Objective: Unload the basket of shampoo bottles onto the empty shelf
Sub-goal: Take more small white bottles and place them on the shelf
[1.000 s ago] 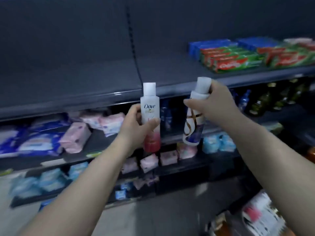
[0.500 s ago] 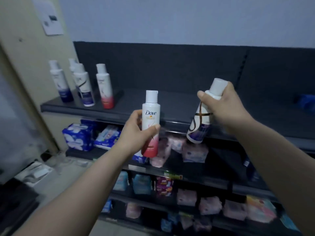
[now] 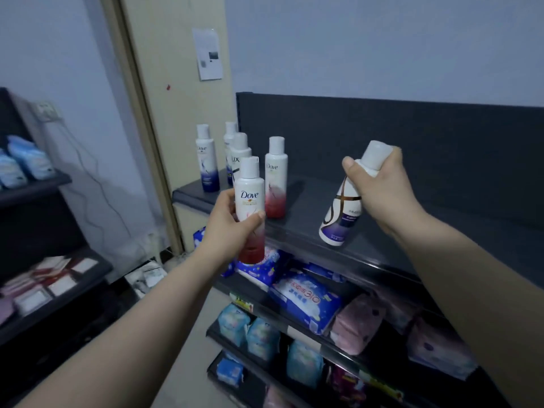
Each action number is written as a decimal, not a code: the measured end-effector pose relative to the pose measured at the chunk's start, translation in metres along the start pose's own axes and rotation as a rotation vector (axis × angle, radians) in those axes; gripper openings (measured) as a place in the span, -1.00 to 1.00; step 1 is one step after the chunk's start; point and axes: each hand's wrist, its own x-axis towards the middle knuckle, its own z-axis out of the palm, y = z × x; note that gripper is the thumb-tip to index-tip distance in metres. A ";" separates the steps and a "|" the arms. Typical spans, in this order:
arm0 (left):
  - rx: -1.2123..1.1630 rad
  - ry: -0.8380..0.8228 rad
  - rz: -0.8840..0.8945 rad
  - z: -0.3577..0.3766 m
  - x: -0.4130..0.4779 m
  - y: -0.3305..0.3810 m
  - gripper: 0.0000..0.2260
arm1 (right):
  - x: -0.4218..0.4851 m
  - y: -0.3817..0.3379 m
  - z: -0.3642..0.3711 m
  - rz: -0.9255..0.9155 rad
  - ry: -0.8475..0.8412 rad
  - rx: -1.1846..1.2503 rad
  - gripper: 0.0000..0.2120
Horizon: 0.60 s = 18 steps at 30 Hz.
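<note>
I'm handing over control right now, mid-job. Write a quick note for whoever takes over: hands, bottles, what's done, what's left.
Left hand grips a red-bottomed Dove bottle upright, in front of the top shelf, not yet placed.
Right hand grips a purple-bottomed bottle by its neck and cap. The bottle is tilted, with its base low over the shelf's front part; whether it touches is unclear.
Done: four bottles stand upright at the shelf's left end.
Left: set both held bottles down beside them. The basket is out of view, so I can't tell what remains in it.
</note>
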 end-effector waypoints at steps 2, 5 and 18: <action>-0.005 0.026 -0.022 -0.005 0.016 0.000 -0.60 | 0.019 0.006 0.016 -0.004 -0.028 0.006 -0.62; -0.030 0.089 -0.041 -0.013 0.036 -0.002 -0.60 | 0.046 0.013 0.038 -0.001 -0.079 -0.011 -0.63; -0.002 0.163 -0.054 -0.039 0.077 -0.005 -0.64 | 0.166 0.015 0.110 -0.016 -0.191 0.066 -0.76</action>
